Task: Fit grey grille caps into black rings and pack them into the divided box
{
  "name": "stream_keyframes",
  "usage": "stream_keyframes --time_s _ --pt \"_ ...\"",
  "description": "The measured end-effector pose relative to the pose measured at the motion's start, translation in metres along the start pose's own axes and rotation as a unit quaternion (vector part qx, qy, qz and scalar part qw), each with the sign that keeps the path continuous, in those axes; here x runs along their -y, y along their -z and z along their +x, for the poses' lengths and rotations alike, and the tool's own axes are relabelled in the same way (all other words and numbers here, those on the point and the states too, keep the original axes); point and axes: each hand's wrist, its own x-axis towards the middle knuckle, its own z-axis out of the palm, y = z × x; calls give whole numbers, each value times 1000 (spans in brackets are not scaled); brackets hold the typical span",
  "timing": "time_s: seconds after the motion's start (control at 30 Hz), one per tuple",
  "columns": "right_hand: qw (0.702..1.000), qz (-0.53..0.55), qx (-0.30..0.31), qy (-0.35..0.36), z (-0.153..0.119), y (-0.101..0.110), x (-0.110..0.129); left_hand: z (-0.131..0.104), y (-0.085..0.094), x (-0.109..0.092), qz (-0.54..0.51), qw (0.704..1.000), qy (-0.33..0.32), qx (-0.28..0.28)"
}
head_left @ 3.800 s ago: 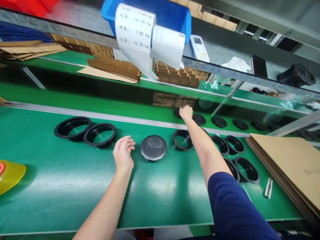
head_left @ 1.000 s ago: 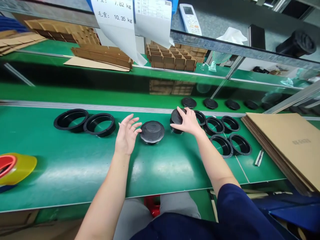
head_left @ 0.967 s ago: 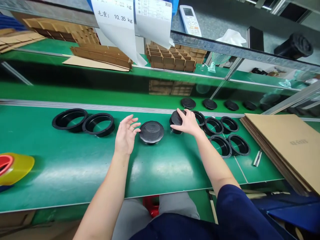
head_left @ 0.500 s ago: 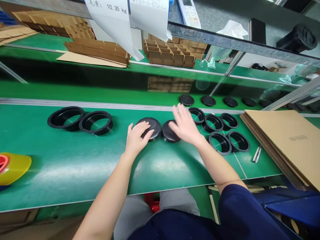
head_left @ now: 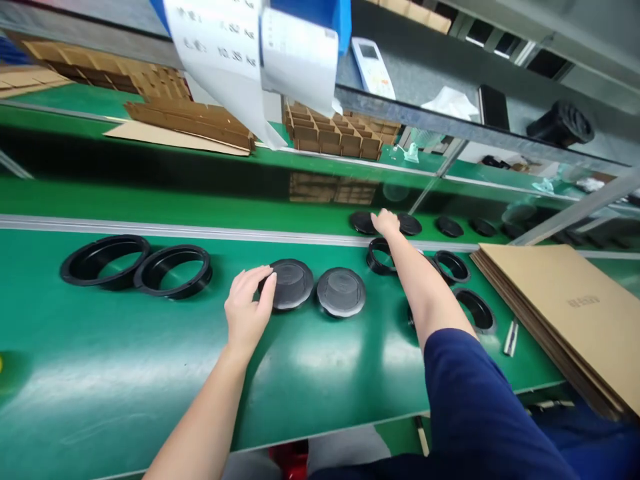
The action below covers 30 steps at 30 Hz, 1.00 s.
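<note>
Two round black covers with raised centres, a left one (head_left: pixel 291 285) and a right one (head_left: pixel 341 292), lie side by side on the green bench. My left hand (head_left: pixel 249 307) has its fingers and thumb at the left edge of the left cover. At the back, my right hand (head_left: pixel 387 222) is closed at the right edge of a black disc (head_left: pixel 362 223) on the green strip; its fingertips are partly hidden. Below my right forearm are several open black rings, such as one ring (head_left: pixel 453 267) at the right, and the forearm hides some of them.
Two more black rings, a far-left one (head_left: pixel 75 270) and its neighbour (head_left: pixel 204 273), touch each other on the bench. A cardboard stack (head_left: pixel 560 287) stands at the right beside a small white tool (head_left: pixel 511 338). Overhead runs a metal shelf (head_left: pixel 425 115) with hanging paper labels (head_left: pixel 300 63).
My right hand has left the right cover and reached back to the disc on the green strip. My left hand has slid from the top of the left cover to its left edge.
</note>
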Motion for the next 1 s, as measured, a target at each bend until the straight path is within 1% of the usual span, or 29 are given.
stream_keyframes --time_s 0.03,0.1,0.17,0.2,0.3,0.37,0.4,0.43,0.47,0.5,0.57,0.6,0.63,0.67,0.7,0.73,0.77,0.8,0.83,0.87,0.9,0.93,0.97,1.0 --pt "999 25 13 -28 14 0 -4 0 0 1 1 1000 -1 -2" --pt "996 69 35 -36 29 -5 -9 0 1 3 -1 1000 1 -5" --pt "990 130 44 -37 32 -17 -5 0 1 4 -8 1000 11 -11" --pt "985 161 46 -42 30 -24 2 0 2 4 -12 1000 18 -15" --pt "966 243 55 -72 15 -40 36 0 3 2 -33 997 58 -36" --pt "951 289 83 -73 -10 -46 62 1 3 -1 -81 989 113 -57" --pt "936 327 111 -63 -29 -48 73 3 3 -3 -130 978 149 -67" --pt "914 375 148 -47 -54 -48 82 4 3 -5 -196 960 184 -75" --pt "883 428 191 -28 -82 -48 89 6 4 -7 -276 933 216 -77" --pt "845 479 238 -9 -112 -47 93 7 5 -8 -361 898 241 -72" --pt "773 545 326 18 -173 -45 94 9 10 -11 -506 817 275 -35" --pt "751 553 359 24 -200 -44 92 9 13 -11 -554 780 291 -12" --pt "737 554 387 27 -223 -44 90 8 16 -11 -586 749 310 8" --pt "730 548 408 28 -240 -45 88 8 19 -11 -606 724 329 19" --pt "731 536 422 32 -252 -46 86 7 22 -10 -617 707 345 18" --pt "741 518 426 43 -258 -47 84 7 24 -10 -623 697 356 9" --pt "762 493 413 68 -260 -49 82 7 26 -10 -628 690 361 -4" --pt "795 461 379 110 -259 -49 81 8 27 -10 -632 685 361 -17" --pt "833 418 322 166 -255 -49 80 9 27 -10 -637 681 360 -25" --pt "866 367 250 231 -250 -48 78 11 27 -11 -642 677 358 -26" --pt "885 312 176 297 -246 -46 77 12 27 -13 -646 673 358 -22" --pt "890 261 115 356 -242 -44 77 13 27 -15 -649 670 359 -12" --pt "885 221 78 403 -239 -42 76 13 27 -17 -651 668 360 0" --pt "876 194 62 437 -237 -39 76 13 27 -19 -652 667 361 14"
